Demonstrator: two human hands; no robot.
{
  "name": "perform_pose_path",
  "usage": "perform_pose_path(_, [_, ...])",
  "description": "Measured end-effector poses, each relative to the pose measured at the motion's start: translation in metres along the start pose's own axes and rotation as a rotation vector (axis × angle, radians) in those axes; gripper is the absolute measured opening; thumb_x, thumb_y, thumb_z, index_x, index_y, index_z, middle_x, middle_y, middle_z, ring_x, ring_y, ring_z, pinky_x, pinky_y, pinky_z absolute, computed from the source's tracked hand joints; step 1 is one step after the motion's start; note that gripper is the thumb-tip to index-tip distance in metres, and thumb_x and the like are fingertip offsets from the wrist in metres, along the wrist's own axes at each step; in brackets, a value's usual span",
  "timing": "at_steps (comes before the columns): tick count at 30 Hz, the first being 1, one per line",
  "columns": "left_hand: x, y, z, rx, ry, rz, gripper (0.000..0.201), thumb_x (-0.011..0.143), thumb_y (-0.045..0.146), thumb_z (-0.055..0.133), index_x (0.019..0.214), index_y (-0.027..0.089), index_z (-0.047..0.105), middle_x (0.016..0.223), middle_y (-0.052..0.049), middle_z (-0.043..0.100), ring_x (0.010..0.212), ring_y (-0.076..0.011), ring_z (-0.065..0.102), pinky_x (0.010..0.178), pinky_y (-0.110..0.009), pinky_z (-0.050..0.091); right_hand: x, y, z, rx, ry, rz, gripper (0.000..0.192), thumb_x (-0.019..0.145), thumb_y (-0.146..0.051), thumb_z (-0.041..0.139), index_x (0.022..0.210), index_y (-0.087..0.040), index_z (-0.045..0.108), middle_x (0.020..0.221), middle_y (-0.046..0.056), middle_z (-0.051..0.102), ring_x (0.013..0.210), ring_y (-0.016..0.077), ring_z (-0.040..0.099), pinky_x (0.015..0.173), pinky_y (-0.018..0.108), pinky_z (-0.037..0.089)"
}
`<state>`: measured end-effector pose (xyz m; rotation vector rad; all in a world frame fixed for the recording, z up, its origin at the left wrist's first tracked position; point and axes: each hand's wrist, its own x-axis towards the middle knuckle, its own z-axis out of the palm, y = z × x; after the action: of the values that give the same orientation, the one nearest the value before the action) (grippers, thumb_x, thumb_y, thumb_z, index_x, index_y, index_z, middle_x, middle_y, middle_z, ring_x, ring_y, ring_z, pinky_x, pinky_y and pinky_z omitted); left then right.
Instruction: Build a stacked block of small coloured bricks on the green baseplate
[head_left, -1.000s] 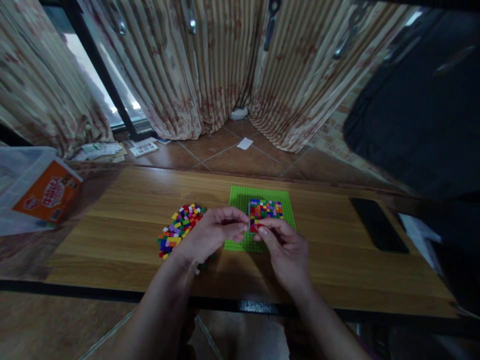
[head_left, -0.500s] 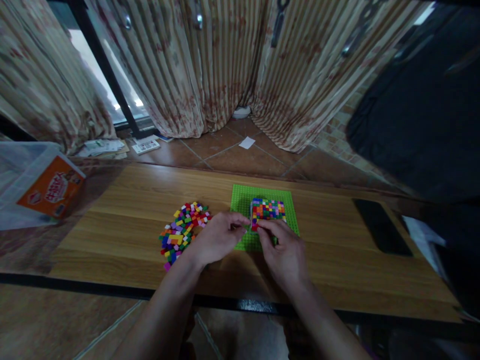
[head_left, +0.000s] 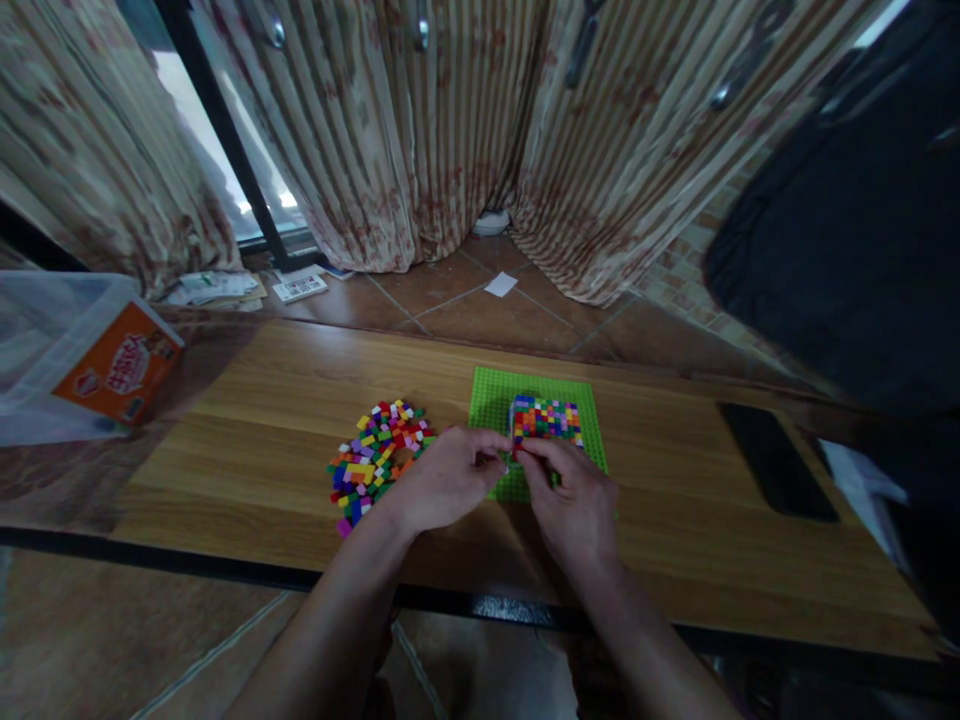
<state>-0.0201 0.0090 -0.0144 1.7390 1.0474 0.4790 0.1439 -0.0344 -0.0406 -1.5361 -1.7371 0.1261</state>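
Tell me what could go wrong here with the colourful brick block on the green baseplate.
Both hands, left hand and right hand, pinch at the near edge of the multicoloured brick block; a hard press might shift the green studded baseplate. The left wrist could scatter the loose pile of small coloured bricks beside it.

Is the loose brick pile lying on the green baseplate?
No, the loose brick pile lies on the wooden table, left of the green baseplate.
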Motion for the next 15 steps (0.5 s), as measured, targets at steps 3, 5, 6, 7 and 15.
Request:
perform_pose_path(3, [-0.0008, 0.0014, -0.0006, -0.025, -0.018, 0.062, 0.034, 0.085, 0.018, 0.049, 0.108, 0.02, 0.074, 0.074, 0.001, 0.066, 0.066, -0.0121, 0.056, 0.062, -0.022, 0.041, -0.0006, 0.0007, -0.0002, 0.01, 0.015, -0.012, 0.013, 0.092, -0.022, 0.059, 0.088, -0.02, 0.071, 0.083, 0.003, 0.074, 0.077, 0.0178, 0.068, 0.072, 0.031, 0.052])
perform_pose_path(5, [-0.0014, 0.0015, -0.0007, -0.043, -0.008, 0.069, 0.033, 0.084, 0.018, 0.048, 0.105, 0.02, 0.074, 0.075, 0.001, 0.066, 0.068, -0.0126, 0.056, 0.062, -0.022, 0.041, -0.0012, 0.0005, -0.0001, 0.017, 0.008, -0.026, 0.014, 0.092, -0.021, 0.057, 0.088, -0.021, 0.071, 0.084, 0.004, 0.074, 0.078, 0.018, 0.068, 0.073, 0.031, 0.053])
perform_pose_path(6, [-0.0017, 0.0013, -0.0006, -0.048, -0.006, 0.07, 0.033, 0.084, 0.017, 0.049, 0.104, 0.02, 0.074, 0.075, 0.0, 0.066, 0.069, -0.013, 0.057, 0.062, -0.022, 0.041, -0.0016, 0.0002, 0.0001, 0.022, 0.004, -0.032, 0.015, 0.093, -0.021, 0.056, 0.088, -0.021, 0.071, 0.085, 0.004, 0.074, 0.079, 0.0182, 0.069, 0.074, 0.032, 0.053])
perform_pose_path(7, [-0.0018, 0.0009, -0.0004, -0.051, -0.007, 0.072, 0.032, 0.084, 0.017, 0.049, 0.102, 0.019, 0.074, 0.076, 0.0, 0.066, 0.069, -0.0134, 0.057, 0.063, -0.022, 0.042, -0.002, -0.0002, 0.0003, 0.028, 0.004, -0.037, 0.016, 0.093, -0.02, 0.055, 0.089, -0.021, 0.071, 0.086, 0.004, 0.074, 0.08, 0.0183, 0.069, 0.076, 0.033, 0.054])
perform_pose_path(15, [-0.0016, 0.0011, 0.0006, -0.022, 0.01, 0.08, 0.029, 0.082, 0.016, 0.048, 0.096, 0.019, 0.074, 0.074, 0.0, 0.067, 0.069, -0.0138, 0.059, 0.064, -0.023, 0.044, -0.0064, -0.0008, 0.0031, 0.046, 0.025, -0.053, 0.02, 0.093, -0.018, 0.054, 0.096, -0.02, 0.073, 0.095, 0.007, 0.074, 0.087, 0.0191, 0.069, 0.081, 0.034, 0.056])
